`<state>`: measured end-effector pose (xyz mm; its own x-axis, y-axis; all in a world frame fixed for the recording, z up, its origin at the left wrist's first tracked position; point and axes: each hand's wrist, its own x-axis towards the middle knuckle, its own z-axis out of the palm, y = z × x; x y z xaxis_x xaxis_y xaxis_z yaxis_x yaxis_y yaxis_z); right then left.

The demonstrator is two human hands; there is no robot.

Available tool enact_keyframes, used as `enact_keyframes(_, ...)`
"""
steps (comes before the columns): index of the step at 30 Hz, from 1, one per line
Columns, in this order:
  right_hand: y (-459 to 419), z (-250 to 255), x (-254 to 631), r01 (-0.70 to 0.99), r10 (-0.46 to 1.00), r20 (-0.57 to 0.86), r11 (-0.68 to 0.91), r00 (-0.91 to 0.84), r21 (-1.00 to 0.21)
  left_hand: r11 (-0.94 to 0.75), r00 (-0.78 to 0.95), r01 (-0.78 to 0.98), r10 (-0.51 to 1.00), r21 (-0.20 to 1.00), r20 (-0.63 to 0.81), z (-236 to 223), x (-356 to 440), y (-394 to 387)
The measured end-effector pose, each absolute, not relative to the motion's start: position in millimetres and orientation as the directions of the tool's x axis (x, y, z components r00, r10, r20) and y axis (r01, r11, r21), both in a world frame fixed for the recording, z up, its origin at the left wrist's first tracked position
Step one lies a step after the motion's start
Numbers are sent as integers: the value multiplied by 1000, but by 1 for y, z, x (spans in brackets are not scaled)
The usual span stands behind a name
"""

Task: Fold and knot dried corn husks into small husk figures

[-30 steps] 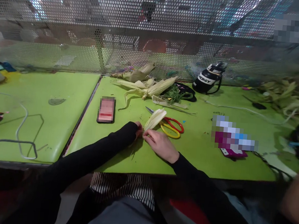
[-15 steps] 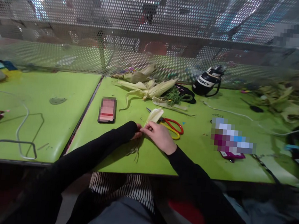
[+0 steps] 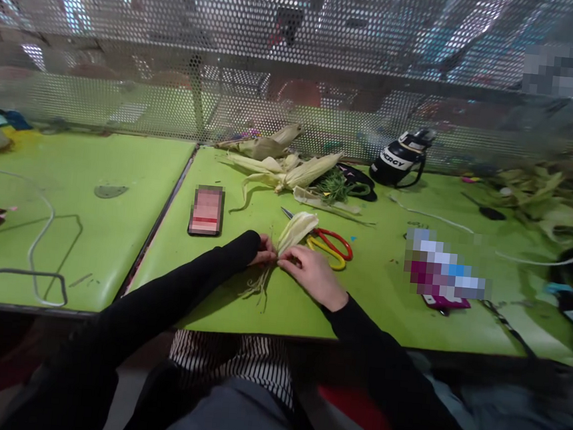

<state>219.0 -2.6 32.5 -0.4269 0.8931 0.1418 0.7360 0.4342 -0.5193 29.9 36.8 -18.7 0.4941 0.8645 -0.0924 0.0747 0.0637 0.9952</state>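
A pale yellow-green corn husk bundle sits between my hands, with thin stringy ends hanging toward the table's front. My left hand, half covered by its black sleeve, grips the bundle's narrow part from the left. From the right, my right hand pinches at the same narrow part with thumb and fingers. Whether a thread or strip is between those fingertips is too small to see. Scissors with red and yellow handles lie just behind the right hand, their blades partly hidden by the husk.
Behind lie more corn husks and green sprigs. A phone is on the left; a dark bottle stands at the back before a perforated metal screen. On the right are a purple packet, a white cable and a husk heap.
My right hand has shifted slightly down and right, uncovering more of the husk bundle and its narrow part. The bundle's top leans a little further right. The left hand stays nearly in place.
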Motion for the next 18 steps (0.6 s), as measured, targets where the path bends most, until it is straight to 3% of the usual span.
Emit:
enact_keyframes(13, -5, 22, 215, 679, 860, 251, 506, -444, -532, 173, 496, 24, 853, 985, -162, -5, 28, 34)
enact_keyframes(18, -7, 25, 216, 575, 783, 321, 614, -533, -541, 180, 561, 59, 808, 982, -182, 8, 20, 34)
